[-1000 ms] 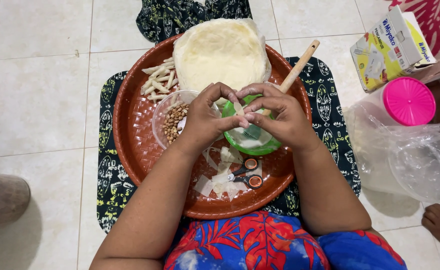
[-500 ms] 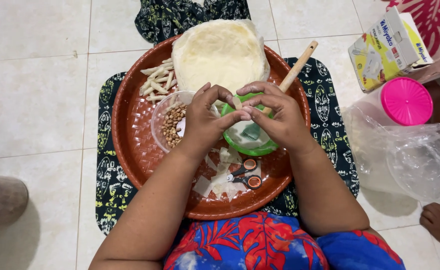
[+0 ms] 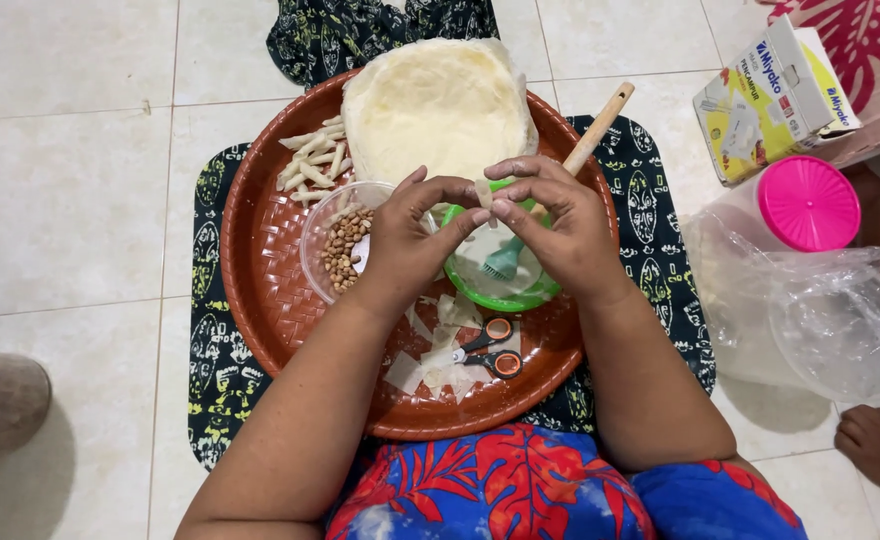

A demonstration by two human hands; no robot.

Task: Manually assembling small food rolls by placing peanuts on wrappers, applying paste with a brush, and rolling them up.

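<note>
My left hand (image 3: pixel 405 240) and my right hand (image 3: pixel 552 222) meet above a green bowl (image 3: pixel 500 290), and their fingertips pinch a small pale piece of dough wrapper (image 3: pixel 482 192) between them. A brush with a teal head and wooden handle (image 3: pixel 595 130) rests in the bowl. To the left of my left hand stands a clear cup of peanuts (image 3: pixel 342 245). Finished pale rolled sticks (image 3: pixel 310 160) lie at the tray's upper left. A stack of pale round wrappers (image 3: pixel 435 105) sits at the far side of the round brown tray (image 3: pixel 260 290).
Orange-handled scissors (image 3: pixel 490 348) and wrapper scraps lie on the tray near me. A dark patterned cloth (image 3: pixel 210 330) lies under the tray. At right are a yellow carton (image 3: pixel 770 95), a pink-lidded container (image 3: pixel 808 203) and clear plastic bags (image 3: pixel 830 320). A foot (image 3: pixel 875 445) shows at lower right.
Both hands have lifted slightly off the green bowl and now pinch the small wrapper piece at the fingertips; the brush head in the bowl has come into view.
</note>
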